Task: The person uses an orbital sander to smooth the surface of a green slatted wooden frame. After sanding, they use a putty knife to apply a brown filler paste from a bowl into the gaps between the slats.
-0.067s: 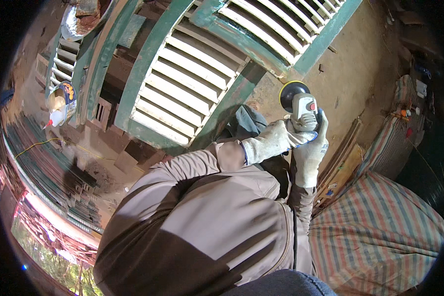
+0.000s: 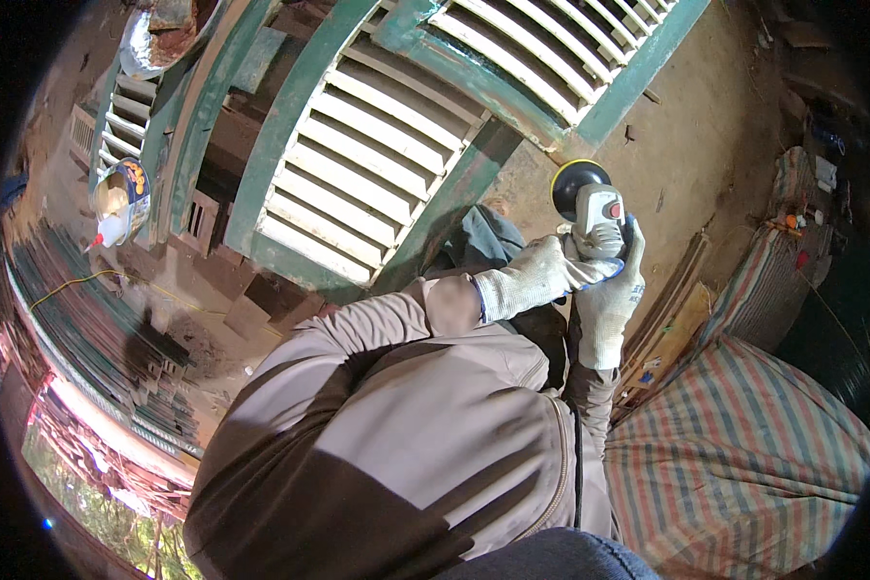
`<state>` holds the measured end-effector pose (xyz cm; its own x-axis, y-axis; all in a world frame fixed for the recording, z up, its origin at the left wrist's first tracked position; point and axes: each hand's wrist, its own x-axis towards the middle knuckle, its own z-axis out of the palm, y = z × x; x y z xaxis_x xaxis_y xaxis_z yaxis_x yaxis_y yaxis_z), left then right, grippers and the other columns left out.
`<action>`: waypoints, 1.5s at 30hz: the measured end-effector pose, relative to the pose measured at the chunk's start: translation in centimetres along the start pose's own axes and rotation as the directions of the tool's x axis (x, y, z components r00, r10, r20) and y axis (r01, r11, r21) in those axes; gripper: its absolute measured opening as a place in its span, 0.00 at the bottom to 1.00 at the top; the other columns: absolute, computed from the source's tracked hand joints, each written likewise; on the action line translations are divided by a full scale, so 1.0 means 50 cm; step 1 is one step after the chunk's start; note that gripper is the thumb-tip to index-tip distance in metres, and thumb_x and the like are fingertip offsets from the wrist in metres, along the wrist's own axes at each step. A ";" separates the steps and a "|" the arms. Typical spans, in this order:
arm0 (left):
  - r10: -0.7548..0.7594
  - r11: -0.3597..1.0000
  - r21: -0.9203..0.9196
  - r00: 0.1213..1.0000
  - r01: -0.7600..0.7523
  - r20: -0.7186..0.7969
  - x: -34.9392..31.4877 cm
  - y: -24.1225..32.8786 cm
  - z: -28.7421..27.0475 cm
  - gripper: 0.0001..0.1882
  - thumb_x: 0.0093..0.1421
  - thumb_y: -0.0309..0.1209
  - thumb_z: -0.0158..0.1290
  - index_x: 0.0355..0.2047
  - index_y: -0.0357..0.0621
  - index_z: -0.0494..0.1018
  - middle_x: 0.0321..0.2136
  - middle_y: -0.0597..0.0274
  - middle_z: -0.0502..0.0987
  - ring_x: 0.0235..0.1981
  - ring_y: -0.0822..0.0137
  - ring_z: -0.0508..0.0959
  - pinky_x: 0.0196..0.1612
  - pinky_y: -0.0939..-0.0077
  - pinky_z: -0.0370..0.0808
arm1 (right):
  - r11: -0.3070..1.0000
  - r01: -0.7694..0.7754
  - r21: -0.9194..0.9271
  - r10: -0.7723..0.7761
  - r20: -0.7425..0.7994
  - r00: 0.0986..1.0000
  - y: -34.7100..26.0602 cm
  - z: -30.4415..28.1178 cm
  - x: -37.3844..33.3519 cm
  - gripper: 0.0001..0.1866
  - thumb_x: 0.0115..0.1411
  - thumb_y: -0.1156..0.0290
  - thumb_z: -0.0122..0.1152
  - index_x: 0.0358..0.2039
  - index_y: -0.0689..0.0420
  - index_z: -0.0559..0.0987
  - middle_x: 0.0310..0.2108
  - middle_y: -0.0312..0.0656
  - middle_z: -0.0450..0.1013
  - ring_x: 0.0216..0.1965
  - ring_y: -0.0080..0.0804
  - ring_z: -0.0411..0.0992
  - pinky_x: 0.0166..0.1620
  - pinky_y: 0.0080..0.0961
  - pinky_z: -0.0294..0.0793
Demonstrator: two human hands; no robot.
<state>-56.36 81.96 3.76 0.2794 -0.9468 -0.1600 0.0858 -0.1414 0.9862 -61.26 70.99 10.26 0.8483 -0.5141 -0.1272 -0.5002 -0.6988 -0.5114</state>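
Both of my hands wear pale knit work gloves with blue edging. Between them is a small angle grinder (image 2: 599, 211) with a whitish body, a red button and a round black disc pad (image 2: 574, 186) edged in yellow. My left hand (image 2: 539, 275) closes on the grinder's body from the left. On its right side, my right hand (image 2: 617, 290) wraps around the same tool. The pad is held up just beyond the corner of a green louvred shutter (image 2: 522, 114) with white slats, with a visible gap between them.
A second green shutter (image 2: 246, 208) lies beside the first. An open can (image 2: 126, 184) with a white red-tipped bottle (image 2: 111, 230) stands at far left, near stacked slats (image 2: 87, 309). A striped tarp (image 2: 744, 454) covers something at lower right, by wooden boards (image 2: 681, 319).
The grinder and its pad have shifted very slightly to the right. My hands keep the same grip.
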 end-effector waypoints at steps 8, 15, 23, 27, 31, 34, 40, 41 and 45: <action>0.037 -0.573 -0.814 0.989 -0.099 -0.146 -0.012 -0.100 0.008 0.24 0.73 0.30 0.36 0.66 0.32 0.59 0.64 0.41 0.65 0.66 0.50 0.68 0.69 0.51 0.67 | 0.989 0.147 -0.031 -0.144 0.078 0.987 -0.088 0.041 0.042 0.40 0.53 0.58 0.77 0.63 0.58 0.70 0.48 0.56 0.79 0.47 0.54 0.81 0.47 0.39 0.80; 0.010 0.899 -0.397 0.916 -0.183 -0.401 0.017 -0.133 0.047 0.24 0.68 0.31 0.49 0.63 0.38 0.66 0.54 0.49 0.75 0.56 0.61 0.76 0.59 0.63 0.75 | 0.997 0.037 -0.065 -0.031 0.085 0.996 -0.047 0.011 0.032 0.45 0.49 0.51 0.80 0.64 0.55 0.70 0.49 0.54 0.79 0.48 0.51 0.81 0.48 0.39 0.79; -0.401 0.640 -0.766 0.827 -0.055 -0.395 -0.050 0.030 -0.060 0.21 0.68 0.32 0.53 0.58 0.34 0.69 0.55 0.55 0.76 0.56 0.61 0.76 0.61 0.66 0.72 | 0.993 0.111 -0.050 -0.105 0.122 0.987 -0.097 0.043 0.058 0.41 0.52 0.54 0.76 0.63 0.54 0.71 0.43 0.56 0.80 0.43 0.55 0.81 0.43 0.42 0.80; -0.380 0.558 -0.818 0.835 -0.136 -0.398 -0.075 -0.021 -0.096 0.21 0.74 0.30 0.38 0.62 0.31 0.63 0.60 0.41 0.70 0.62 0.44 0.71 0.70 0.52 0.67 | 0.978 0.179 -0.105 -0.160 0.165 0.973 -0.119 0.087 0.083 0.39 0.55 0.55 0.70 0.65 0.54 0.69 0.46 0.58 0.78 0.42 0.57 0.80 0.42 0.46 0.79; -0.302 0.588 -0.796 0.873 -0.145 -0.382 -0.017 -0.060 -0.033 0.21 0.73 0.29 0.41 0.63 0.33 0.63 0.59 0.45 0.70 0.59 0.53 0.74 0.61 0.58 0.73 | 0.991 0.066 -0.116 -0.050 0.138 0.989 -0.098 0.045 0.069 0.38 0.54 0.54 0.73 0.63 0.53 0.71 0.44 0.57 0.80 0.42 0.56 0.81 0.42 0.45 0.80; -0.263 0.708 -0.706 0.931 0.007 -0.254 -0.011 -0.033 -0.029 0.21 0.71 0.30 0.48 0.61 0.34 0.66 0.57 0.47 0.74 0.55 0.60 0.78 0.56 0.66 0.78 | 0.998 -0.024 -0.064 0.030 0.099 0.995 -0.046 0.011 0.043 0.41 0.52 0.52 0.78 0.62 0.54 0.71 0.47 0.56 0.80 0.46 0.53 0.81 0.45 0.39 0.80; -0.285 -0.379 -0.881 0.942 -0.283 -0.179 -0.027 -0.061 -0.023 0.25 0.68 0.32 0.58 0.62 0.36 0.66 0.52 0.55 0.78 0.53 0.66 0.79 0.54 0.71 0.79 | 0.994 0.081 -0.068 -0.074 0.110 0.991 -0.085 0.054 0.051 0.40 0.52 0.60 0.76 0.64 0.55 0.70 0.44 0.57 0.79 0.43 0.55 0.81 0.44 0.42 0.80; -0.286 -0.024 -0.961 0.923 -0.275 -0.257 -0.045 -0.058 -0.044 0.24 0.70 0.31 0.52 0.63 0.36 0.65 0.55 0.48 0.74 0.56 0.57 0.76 0.59 0.61 0.76 | 0.992 0.116 -0.041 -0.110 0.117 0.987 -0.098 0.068 0.060 0.40 0.52 0.61 0.75 0.64 0.55 0.70 0.44 0.57 0.79 0.43 0.55 0.81 0.44 0.43 0.80; -0.312 0.491 -0.841 0.856 -0.226 -0.412 -0.075 -0.063 -0.079 0.22 0.69 0.29 0.51 0.61 0.38 0.67 0.56 0.49 0.73 0.55 0.57 0.74 0.60 0.58 0.73 | 0.988 0.135 -0.069 -0.122 0.165 0.979 -0.130 0.083 0.077 0.40 0.53 0.60 0.73 0.64 0.57 0.70 0.46 0.57 0.79 0.43 0.55 0.80 0.44 0.43 0.79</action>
<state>-53.90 87.12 1.11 0.6065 -0.6470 -0.4621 0.7836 0.3881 0.4851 -54.00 75.61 9.57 0.9199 -0.3359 -0.2023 -0.3921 -0.7942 -0.4642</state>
